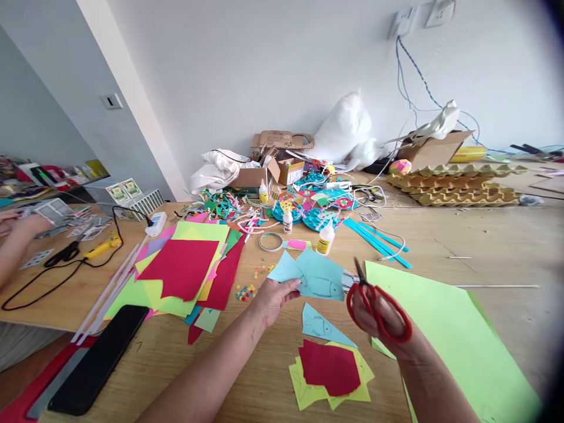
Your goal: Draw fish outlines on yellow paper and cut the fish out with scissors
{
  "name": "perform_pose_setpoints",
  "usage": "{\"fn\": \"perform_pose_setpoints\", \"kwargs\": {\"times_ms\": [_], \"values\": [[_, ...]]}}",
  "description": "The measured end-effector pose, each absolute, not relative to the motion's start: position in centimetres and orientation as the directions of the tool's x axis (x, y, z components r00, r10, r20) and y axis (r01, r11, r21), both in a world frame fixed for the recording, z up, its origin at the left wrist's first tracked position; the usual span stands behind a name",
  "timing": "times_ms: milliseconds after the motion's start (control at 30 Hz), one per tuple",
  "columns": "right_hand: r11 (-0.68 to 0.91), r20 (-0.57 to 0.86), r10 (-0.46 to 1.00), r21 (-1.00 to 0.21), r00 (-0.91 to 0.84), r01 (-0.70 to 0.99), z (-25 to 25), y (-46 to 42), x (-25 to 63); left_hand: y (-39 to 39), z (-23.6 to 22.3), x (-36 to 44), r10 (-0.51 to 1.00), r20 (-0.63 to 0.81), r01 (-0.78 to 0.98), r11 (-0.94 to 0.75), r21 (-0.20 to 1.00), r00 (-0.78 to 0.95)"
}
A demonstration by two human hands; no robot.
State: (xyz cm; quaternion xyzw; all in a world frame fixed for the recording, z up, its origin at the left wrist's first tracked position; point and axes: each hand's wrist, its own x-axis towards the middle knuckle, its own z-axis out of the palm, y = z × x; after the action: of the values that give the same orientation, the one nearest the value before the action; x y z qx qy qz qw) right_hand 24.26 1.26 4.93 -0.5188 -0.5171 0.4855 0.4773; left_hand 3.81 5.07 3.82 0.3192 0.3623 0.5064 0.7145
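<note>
My left hand (pixel 274 301) pinches a light blue sheet of paper (pixel 324 267) that has a fish outline drawn on it. A notch splits the sheet's upper edge. In my right hand (pixel 368 311) is a pair of red-handled scissors (pixel 399 329), with the dark blades pointing up and apart from the paper. Below the sheet lies a light blue paper piece (pixel 321 325) with another fish drawing. Nearer me, a dark red paper piece (pixel 330 367) rests on yellow-green paper pieces (pixel 304 396).
Left are a stack of coloured paper (pixel 180 264) and a black phone (pixel 99 358); a large light green sheet (pixel 445 329) lies right. Behind stand a glue bottle (pixel 325 238), tape roll (pixel 270 241) and egg trays (pixel 462 191). Another person's hand (pixel 37 226) works far left.
</note>
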Motion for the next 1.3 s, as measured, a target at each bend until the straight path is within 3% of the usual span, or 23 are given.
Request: {"fn": "perform_pose_setpoints", "kwargs": {"times_ms": [200, 467, 667, 767, 867, 1033, 1133, 1200, 1300], "values": [[-0.05, 0.016, 0.944, -0.981, 0.33, 0.19, 4.1, 3.7, 25.0, 4.2, 3.3, 4.6, 0.943, -0.193, -0.433, 0.299, 0.85, 0.272], [-0.019, -0.003, 0.964, -0.998, 0.264, 0.056, 4.2, 3.3, 24.1, 3.5, 3.4, 5.3, 0.915, -0.236, -0.293, 0.336, 0.895, 0.328], [0.05, 0.045, 0.89, -0.999, 0.455, 0.001, 4.0, 3.4, 24.8, 2.4, 2.6, 5.7, 0.804, -0.357, 0.013, 0.399, 0.917, 0.476], [0.107, 0.08, 0.845, -0.994, 0.529, -0.021, 4.1, 3.3, 25.1, 2.4, 2.6, 5.3, 0.778, -0.381, 0.24, 0.298, 0.924, 0.5], [0.167, 0.108, 0.8, -0.985, 0.59, -0.046, 4.4, 3.2, 25.1, 2.9, 3.5, 4.3, 0.857, -0.301, 0.426, 0.108, 0.898, 0.417], [0.234, 0.128, 0.799, -0.966, 0.587, -0.108, 4.7, 3.0, 24.7, 3.6, 6.1, 2.3, 0.924, -0.167, 0.588, -0.073, 0.806, 0.345], [0.264, 0.142, 0.823, -0.953, 0.55, -0.15, 5.1, 2.7, 23.5, 3.5, 6.9, 2.4, 0.896, -0.134, 0.475, -0.094, 0.875, 0.423], [0.283, 0.157, 0.835, -0.945, 0.527, -0.167, 5.8, 2.5, 22.4, 3.1, 7.1, 3.5, 0.85, -0.103, 0.19, 0.003, 0.982, 0.516], [0.296, 0.185, 0.861, -0.94, 0.474, -0.171, 7.1, 2.3, 20.8, 2.7, 7.3, 5.6, 0.863, -0.006, -0.173, 0.108, 0.979, 0.506]]}}
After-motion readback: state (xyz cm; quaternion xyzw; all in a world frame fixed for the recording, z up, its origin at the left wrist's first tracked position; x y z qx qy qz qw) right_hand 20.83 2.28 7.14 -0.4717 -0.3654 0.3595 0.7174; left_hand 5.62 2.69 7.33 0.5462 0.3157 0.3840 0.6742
